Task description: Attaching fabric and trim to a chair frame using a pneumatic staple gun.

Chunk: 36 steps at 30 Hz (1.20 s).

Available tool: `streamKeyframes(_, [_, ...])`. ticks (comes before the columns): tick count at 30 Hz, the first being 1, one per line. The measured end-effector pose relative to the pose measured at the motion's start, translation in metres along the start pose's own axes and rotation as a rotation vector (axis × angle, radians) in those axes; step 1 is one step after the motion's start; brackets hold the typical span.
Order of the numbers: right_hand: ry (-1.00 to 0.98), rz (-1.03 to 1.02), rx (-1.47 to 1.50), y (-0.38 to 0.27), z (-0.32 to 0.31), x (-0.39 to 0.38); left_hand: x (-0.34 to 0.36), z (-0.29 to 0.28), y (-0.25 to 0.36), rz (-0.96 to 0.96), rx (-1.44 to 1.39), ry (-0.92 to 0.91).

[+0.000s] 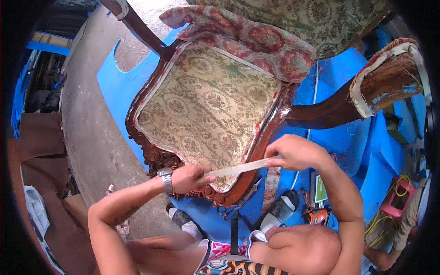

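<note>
A pale, flat strip (240, 168) is stretched between my two hands; its material is hard to tell. My left hand (189, 178), below a metal watch (166, 180), pinches one end. My right hand (292, 152) grips the other end, raised a little higher. Just beneath the strip lies the narrow near end of a chair part with a carved dark wood frame (160, 160) and a beige floral fabric panel (197, 105). A light band edges this panel. Red patterned upholstery (261, 43) is bunched along its far side.
A curved wooden arm (321, 117) with a frayed pad juts out at right. Blue sheets (353, 142) spread beneath and beside the chair. At lower right are an orange tool (317, 216), a pink plastic object (398, 201), yellow cord (378, 231) and another person's arm (389, 259).
</note>
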State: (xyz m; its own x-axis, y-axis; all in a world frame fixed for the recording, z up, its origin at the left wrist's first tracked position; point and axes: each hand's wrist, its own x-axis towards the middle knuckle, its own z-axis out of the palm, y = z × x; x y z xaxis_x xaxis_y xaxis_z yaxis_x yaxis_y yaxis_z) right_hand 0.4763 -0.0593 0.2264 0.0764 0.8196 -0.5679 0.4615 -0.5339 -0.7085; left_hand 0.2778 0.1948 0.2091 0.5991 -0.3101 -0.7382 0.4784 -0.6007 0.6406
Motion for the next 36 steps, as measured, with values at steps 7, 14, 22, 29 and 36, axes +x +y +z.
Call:
streamKeyframes(7, [0.176, -0.262, 0.149, 0.0, 0.035, -0.011, 0.023, 0.041, 0.036, 0.147, -0.024, -0.117])
streamKeyframes(14, [0.613, -0.104, 0.985, 0.012, 0.034, -0.003, 0.063, 0.047, 0.061, 0.249, -0.882, -0.102])
streamKeyframes(22, [0.805, -0.139, 1.337, 0.02, 0.049, 0.018, 0.067, 0.04, 0.064, 0.438, -0.289, 0.555])
streamKeyframes(29, [0.849, -0.247, 1.169, -0.007, 0.048, 0.021, 0.05, 0.057, 0.079, 0.492, 0.176, 0.826])
streamKeyframes(36, [0.681, -0.383, 1.099, -0.018, 0.046, 0.025, 0.03, -0.014, 0.095, 0.643, -0.765, 0.681])
